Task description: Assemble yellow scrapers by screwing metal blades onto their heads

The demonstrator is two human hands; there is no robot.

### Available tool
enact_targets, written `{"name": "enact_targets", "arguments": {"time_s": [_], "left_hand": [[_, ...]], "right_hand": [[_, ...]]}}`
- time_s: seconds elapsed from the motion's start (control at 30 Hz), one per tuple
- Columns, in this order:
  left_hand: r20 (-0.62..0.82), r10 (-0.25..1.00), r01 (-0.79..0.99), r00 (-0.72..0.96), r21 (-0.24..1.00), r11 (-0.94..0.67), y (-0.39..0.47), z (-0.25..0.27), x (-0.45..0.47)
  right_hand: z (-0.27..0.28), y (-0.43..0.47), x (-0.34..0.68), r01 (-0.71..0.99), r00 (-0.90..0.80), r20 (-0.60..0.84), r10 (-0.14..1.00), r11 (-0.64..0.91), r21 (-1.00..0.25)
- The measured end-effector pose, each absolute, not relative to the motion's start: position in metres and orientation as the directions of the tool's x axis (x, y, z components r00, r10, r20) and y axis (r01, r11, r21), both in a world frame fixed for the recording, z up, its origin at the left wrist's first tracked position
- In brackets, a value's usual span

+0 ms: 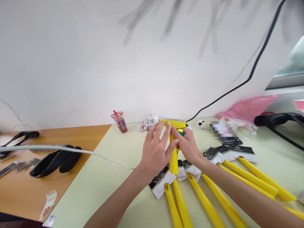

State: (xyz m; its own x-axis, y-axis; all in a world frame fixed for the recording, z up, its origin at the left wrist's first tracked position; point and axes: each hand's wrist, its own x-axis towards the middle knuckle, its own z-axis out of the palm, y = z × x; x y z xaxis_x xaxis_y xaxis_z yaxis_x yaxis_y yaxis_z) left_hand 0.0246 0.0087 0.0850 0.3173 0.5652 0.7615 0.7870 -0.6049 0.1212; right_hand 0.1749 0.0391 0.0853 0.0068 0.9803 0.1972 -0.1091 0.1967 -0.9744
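Note:
A yellow T-shaped scraper (174, 161) stands in front of me, its wide head at the top and its handle pointing down. My right hand (187, 142) is closed round the upper handle, just below the head. A round green and yellow piece (180, 131) shows between its fingers; what it is I cannot tell. My left hand (155, 144) has its fingers stretched and spread, with the fingertips against the left part of the head. Below the hands lie several more yellow handles (206, 201) with black and white cards (160, 182) at their ends.
A lidded drink cup (120, 122) with a red straw stands near the wall. Black cases (51, 161) lie on the wooden table (80, 141) at left. A white cable (95, 152) crosses there. At right are a pink bag (247, 106), a phone-like item (228, 134) and black headphones (277, 120).

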Motion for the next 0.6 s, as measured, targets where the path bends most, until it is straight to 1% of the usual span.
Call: {"name": "enact_targets", "arguments": {"time_s": [0.03,0.1,0.2,0.27,0.4,0.53,0.6], "left_hand": [[0.754,0.572,0.785,0.322,0.125,-0.607,0.013,0.087,0.033],[0.749,0.585,0.751,0.311,0.184,-0.635,0.021,0.09,0.048],[0.748,0.605,0.615,0.273,0.348,-0.707,0.031,0.096,0.065],[0.733,0.636,0.5,0.243,0.467,-0.729,0.034,0.101,0.074],[0.669,0.717,0.286,0.195,0.66,-0.694,0.036,0.108,0.084],[0.619,0.776,0.031,0.121,0.779,-0.626,0.039,0.106,0.084],[0.561,0.826,-0.102,0.049,0.826,-0.555,0.042,0.102,0.082]], "right_hand": [[0.087,0.042,0.179,-0.105,0.033,0.228,0.973,0.23,-0.968],[0.092,0.048,0.189,-0.038,0.082,0.316,0.945,0.319,-0.947],[0.099,0.057,0.204,0.099,0.103,0.435,0.894,0.426,-0.899],[0.103,0.061,0.213,0.139,0.065,0.449,0.891,0.438,-0.888],[0.113,0.061,0.225,0.256,-0.075,0.472,0.879,0.474,-0.842],[0.114,0.055,0.222,0.378,-0.209,0.535,0.819,0.572,-0.728],[0.11,0.053,0.216,0.4,-0.242,0.538,0.807,0.588,-0.703]]}}
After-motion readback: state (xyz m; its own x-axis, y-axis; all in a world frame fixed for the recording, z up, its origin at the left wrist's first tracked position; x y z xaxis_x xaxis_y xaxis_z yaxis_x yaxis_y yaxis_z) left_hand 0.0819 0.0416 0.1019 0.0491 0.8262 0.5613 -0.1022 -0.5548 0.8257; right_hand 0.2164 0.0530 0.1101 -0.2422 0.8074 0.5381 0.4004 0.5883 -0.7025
